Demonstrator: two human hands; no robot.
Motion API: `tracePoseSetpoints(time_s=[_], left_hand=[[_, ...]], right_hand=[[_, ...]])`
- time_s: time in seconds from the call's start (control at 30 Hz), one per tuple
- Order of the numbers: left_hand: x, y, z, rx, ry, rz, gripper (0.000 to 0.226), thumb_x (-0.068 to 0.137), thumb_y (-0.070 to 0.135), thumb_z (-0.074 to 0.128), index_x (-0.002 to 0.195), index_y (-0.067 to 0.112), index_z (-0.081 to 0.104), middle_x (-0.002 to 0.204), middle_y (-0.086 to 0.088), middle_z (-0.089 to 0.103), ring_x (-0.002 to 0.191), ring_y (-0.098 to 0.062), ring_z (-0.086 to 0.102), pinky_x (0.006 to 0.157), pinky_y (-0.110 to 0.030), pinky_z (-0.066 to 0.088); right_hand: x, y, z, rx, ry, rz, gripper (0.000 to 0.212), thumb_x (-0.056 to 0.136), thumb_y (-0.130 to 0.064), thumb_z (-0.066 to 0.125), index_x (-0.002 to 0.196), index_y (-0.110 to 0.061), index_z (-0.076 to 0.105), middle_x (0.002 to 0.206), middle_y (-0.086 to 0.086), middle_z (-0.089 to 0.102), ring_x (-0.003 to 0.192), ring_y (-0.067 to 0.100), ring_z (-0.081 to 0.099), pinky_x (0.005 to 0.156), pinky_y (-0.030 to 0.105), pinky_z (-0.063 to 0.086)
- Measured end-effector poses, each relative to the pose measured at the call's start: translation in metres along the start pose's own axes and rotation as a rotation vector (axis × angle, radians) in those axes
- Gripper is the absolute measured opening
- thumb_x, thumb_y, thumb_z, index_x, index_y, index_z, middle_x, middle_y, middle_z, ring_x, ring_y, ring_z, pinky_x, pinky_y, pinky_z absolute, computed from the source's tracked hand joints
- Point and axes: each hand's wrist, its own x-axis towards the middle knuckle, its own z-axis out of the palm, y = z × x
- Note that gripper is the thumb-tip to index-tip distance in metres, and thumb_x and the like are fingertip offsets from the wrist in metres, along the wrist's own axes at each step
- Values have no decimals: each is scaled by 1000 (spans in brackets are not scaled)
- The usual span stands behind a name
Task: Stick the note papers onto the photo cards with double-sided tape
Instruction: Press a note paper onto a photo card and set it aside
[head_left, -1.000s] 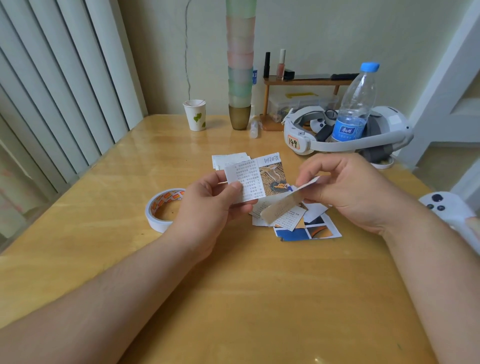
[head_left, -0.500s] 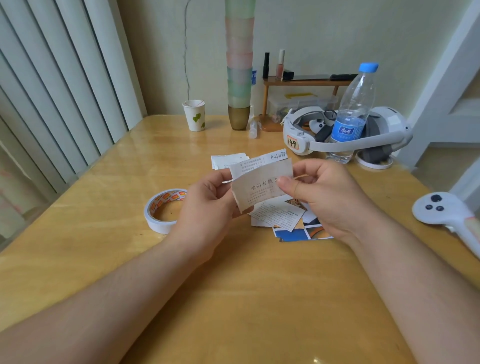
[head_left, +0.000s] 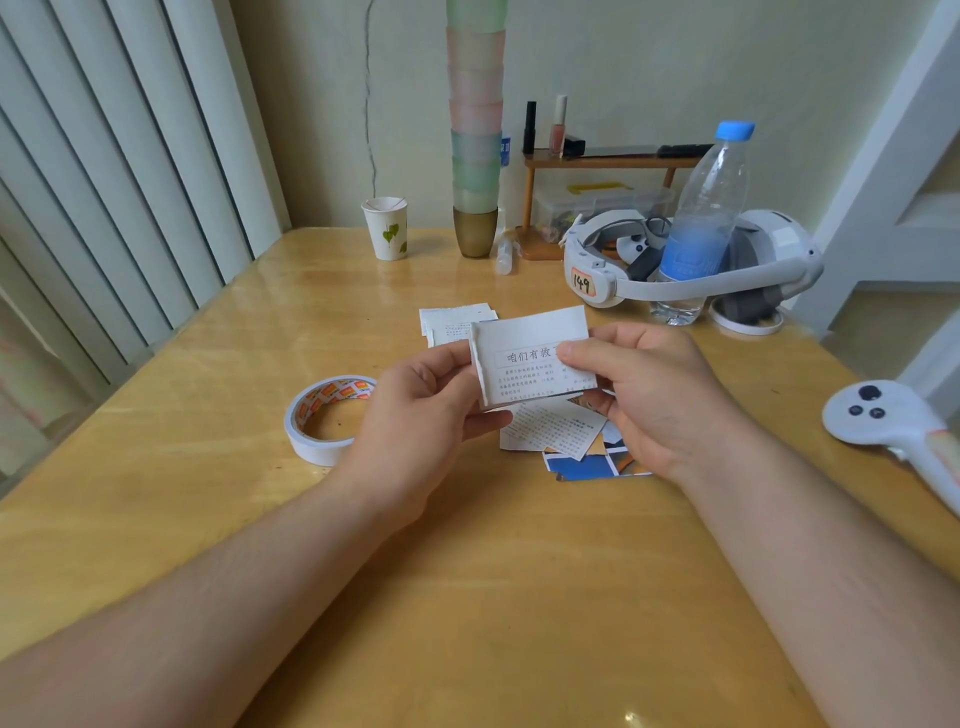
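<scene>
At the centre of the frame a note paper (head_left: 524, 364), printed side facing the camera, is held up off the bench (head_left: 467, 597) between both hands, with another sheet, probably the photo card it is meant for, showing as a white edge behind its top. The left hand (head_left: 421, 415) has its fingers curled round the paper's left edge, thumb in front, seemingly to steady the two layers; the right hand (head_left: 649, 395) pinches the right edge, its thumb (head_left: 576, 353) lying flat across the print. This looks like pressing the paper down so the tape beneath grips, though no tape can be seen between the sheets. Holding the pair in the air likely lets the edges be lined up from both sides. Just below the hands, a little right of centre, lie more note papers (head_left: 550, 431) on top of coloured photo cards (head_left: 582, 465), kept close for the following rounds, and a small white stack (head_left: 452, 317) sits just above the hands. The roll of double-sided tape (head_left: 327, 415) rests flat at centre left beside the left hand, within easy reach.
</scene>
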Motion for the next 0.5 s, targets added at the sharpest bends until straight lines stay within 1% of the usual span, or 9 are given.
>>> tracePoseSetpoints(time_s=[0.07, 0.2, 0.37, 0.5], left_hand=[[0, 0, 0, -2, -5, -7, 34, 109, 3, 44, 125, 15, 73, 116, -1, 79, 114, -18, 74, 97, -39, 60], [0, 0, 0, -21, -4, -23, 38, 109, 0, 40, 125, 14, 72, 117, -3, 79, 115, -20, 74, 96, -38, 61], [0, 1, 0, -78, -6, -39, 40, 108, -2, 38, 121, 13, 73, 116, -6, 79, 114, -23, 74, 94, -36, 62], [-2, 4, 1, -135, 10, -72, 40, 107, -2, 36, 116, 11, 73, 113, -9, 80, 110, -25, 76, 91, -36, 63]], right_hand=[[0, 0, 1, -4, 7, -5, 10, 87, -5, 78, 80, -10, 73, 90, 13, 80, 91, 28, 73, 103, 53, 52], [-1, -1, 1, -2, 20, -9, 15, 87, -2, 77, 76, -10, 71, 86, 13, 80, 83, 26, 74, 97, 51, 57], [-1, -1, 1, -28, 32, -4, 15, 87, 0, 76, 77, -9, 70, 86, 13, 80, 84, 28, 75, 96, 51, 57], [0, 0, 2, -42, 52, -7, 18, 86, -2, 77, 72, -12, 71, 84, 10, 80, 95, 35, 77, 97, 54, 56]])
